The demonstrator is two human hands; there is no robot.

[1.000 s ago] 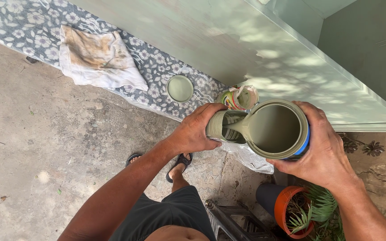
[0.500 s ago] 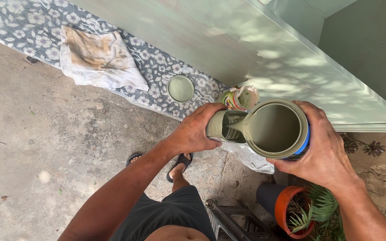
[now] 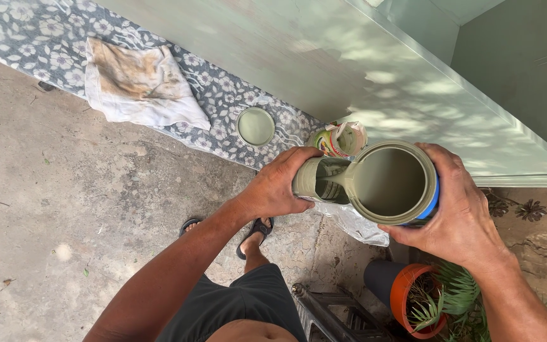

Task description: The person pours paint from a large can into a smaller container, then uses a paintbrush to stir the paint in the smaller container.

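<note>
The right hand (image 3: 460, 215) had its fingers (image 3: 435, 155) wrapped round the paint can (image 3: 390, 183), tipped so a stream of grey-green paint ran from its rim into a small container (image 3: 321, 180), which the fingers of the left hand (image 3: 276, 187) gripped just left of the can. Beyond the can, on the flowered cloth (image 3: 45, 31) along the green wall (image 3: 324, 57), lay the round lid (image 3: 256, 126) and a stained rag (image 3: 137, 82); below it stood an orange plant pot (image 3: 406, 294).
</note>
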